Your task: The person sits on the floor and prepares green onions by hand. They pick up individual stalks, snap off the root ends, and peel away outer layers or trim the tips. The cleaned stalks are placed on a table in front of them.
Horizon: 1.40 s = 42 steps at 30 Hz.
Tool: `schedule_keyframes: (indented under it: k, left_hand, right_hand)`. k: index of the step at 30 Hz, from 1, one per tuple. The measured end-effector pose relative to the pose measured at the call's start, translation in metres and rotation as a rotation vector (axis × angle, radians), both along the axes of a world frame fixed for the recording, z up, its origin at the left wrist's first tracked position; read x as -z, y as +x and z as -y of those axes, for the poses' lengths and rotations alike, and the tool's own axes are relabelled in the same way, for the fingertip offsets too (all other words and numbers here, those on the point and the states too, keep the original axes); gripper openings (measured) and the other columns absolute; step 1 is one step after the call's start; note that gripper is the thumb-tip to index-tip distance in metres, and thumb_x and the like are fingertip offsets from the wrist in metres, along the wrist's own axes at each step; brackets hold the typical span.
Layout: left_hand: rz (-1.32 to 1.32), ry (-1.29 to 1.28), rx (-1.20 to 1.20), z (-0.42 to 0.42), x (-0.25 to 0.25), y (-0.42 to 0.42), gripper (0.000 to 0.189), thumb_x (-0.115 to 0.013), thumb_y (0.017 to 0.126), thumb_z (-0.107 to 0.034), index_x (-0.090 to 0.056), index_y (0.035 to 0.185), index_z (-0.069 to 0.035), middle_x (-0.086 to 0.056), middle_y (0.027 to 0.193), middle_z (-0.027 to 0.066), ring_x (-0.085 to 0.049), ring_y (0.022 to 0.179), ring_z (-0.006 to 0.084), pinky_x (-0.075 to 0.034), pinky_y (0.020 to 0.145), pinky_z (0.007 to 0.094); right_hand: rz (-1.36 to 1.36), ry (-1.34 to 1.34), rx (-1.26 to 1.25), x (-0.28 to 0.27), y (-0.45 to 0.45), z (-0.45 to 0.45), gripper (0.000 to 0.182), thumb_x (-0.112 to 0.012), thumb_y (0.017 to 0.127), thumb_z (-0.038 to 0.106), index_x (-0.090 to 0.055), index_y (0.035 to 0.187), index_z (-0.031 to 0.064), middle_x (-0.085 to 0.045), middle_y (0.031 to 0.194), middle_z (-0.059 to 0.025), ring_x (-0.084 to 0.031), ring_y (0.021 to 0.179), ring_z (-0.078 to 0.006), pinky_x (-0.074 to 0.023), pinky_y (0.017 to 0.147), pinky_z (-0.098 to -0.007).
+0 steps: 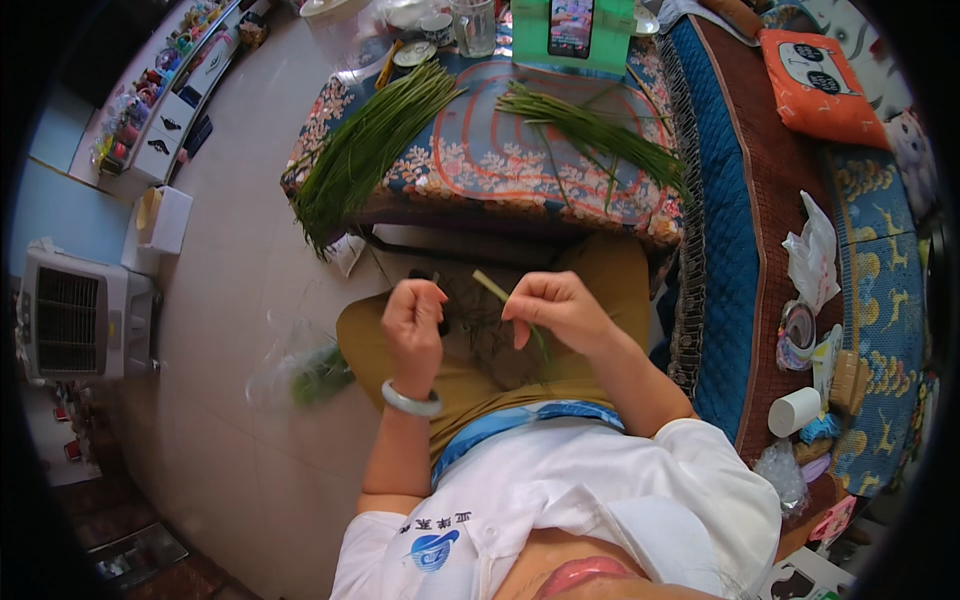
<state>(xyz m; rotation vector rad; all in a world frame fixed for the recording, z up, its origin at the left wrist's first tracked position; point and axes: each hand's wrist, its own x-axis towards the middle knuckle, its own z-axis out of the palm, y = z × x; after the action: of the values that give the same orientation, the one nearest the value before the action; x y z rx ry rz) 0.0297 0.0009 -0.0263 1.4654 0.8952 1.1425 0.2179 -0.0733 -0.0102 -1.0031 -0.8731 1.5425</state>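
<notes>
Above my lap, my right hand [559,304] pinches a green stalk with a pale end [491,286] that points up and left; its thin green part hangs below my fingers. My left hand [416,311], with a pale bangle on the wrist, is raised beside it with curled fingers; a small bit may show at its fingertips, but I cannot tell whether it holds anything. On the flower-patterned table cover lie two bundles of long green stalks, a large leafy one [375,142] at the left, its ends over the edge, and a smaller one [592,131] at the right.
A green box [615,37] with a phone [571,26] leaning on it stands at the table's back, beside a glass mug [473,28]. A clear plastic bag with greens [322,375] is on the floor at the left. A sofa with a blue quilted cover [712,225] runs along the right.
</notes>
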Motion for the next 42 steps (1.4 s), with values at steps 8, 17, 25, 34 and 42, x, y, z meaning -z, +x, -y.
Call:
schedule_keyframes:
  k: [8,17,25,34,42]
  left_hand:
    - [0.057,-0.199,0.244,0.0,-0.003,0.012,0.03,-0.057,0.092,-0.013,-0.056,0.12,-0.004,-0.056,0.094,-0.0021,-0.05,0.081,0.0043,-0.042,0.072,0.0172]
    - [0.22,-0.375,0.301,0.001,-0.018,0.023,0.014,-0.059,0.09,-0.009,-0.064,0.097,0.002,-0.067,0.09,0.0071,-0.061,0.08,0.0096,-0.049,0.073,0.0211]
    - [0.172,-0.342,0.217,-0.005,-0.016,0.006,0.026,-0.056,0.093,-0.019,-0.059,0.108,0.002,-0.064,0.092,0.0064,-0.061,0.086,0.0128,-0.05,0.074,0.0237]
    - [-0.018,-0.288,0.464,-0.005,-0.018,0.001,0.014,-0.062,0.087,-0.006,-0.066,0.099,0.0,-0.065,0.086,0.0023,-0.06,0.074,0.007,-0.049,0.063,0.0194]
    - [-0.332,0.13,0.309,0.005,-0.032,0.009,0.017,-0.06,0.085,0.001,-0.066,0.101,-0.001,-0.062,0.086,0.0056,-0.061,0.071,0.0102,-0.05,0.061,0.0218]
  right_hand:
    - [-0.088,-0.034,0.083,0.002,0.006,0.001,0.018,-0.059,0.089,0.016,-0.061,0.084,-0.0017,-0.062,0.069,-0.007,-0.061,0.057,-0.0145,-0.0477,0.057,-0.0241]
    - [0.124,0.026,-0.024,-0.007,0.003,-0.001,0.018,-0.057,0.092,0.014,-0.061,0.084,-0.0013,-0.061,0.067,-0.0029,-0.059,0.056,-0.0086,-0.0474,0.053,-0.0209]
    - [0.242,-0.043,0.038,0.002,-0.003,0.0,0.011,-0.061,0.088,0.009,-0.061,0.084,-0.0005,-0.059,0.067,-0.0007,-0.056,0.057,-0.0048,-0.0452,0.051,-0.0183]
    - [0.339,-0.011,0.053,-0.005,0.01,0.006,0.012,-0.062,0.087,0.011,-0.06,0.082,-0.0001,-0.056,0.065,0.0002,-0.051,0.054,-0.005,-0.0396,0.048,-0.0213]
    - [0.448,0.017,0.048,-0.009,0.022,0.001,0.014,-0.061,0.088,0.012,-0.06,0.084,-0.0012,-0.056,0.063,-0.0001,-0.051,0.055,-0.0049,-0.0399,0.048,-0.021]
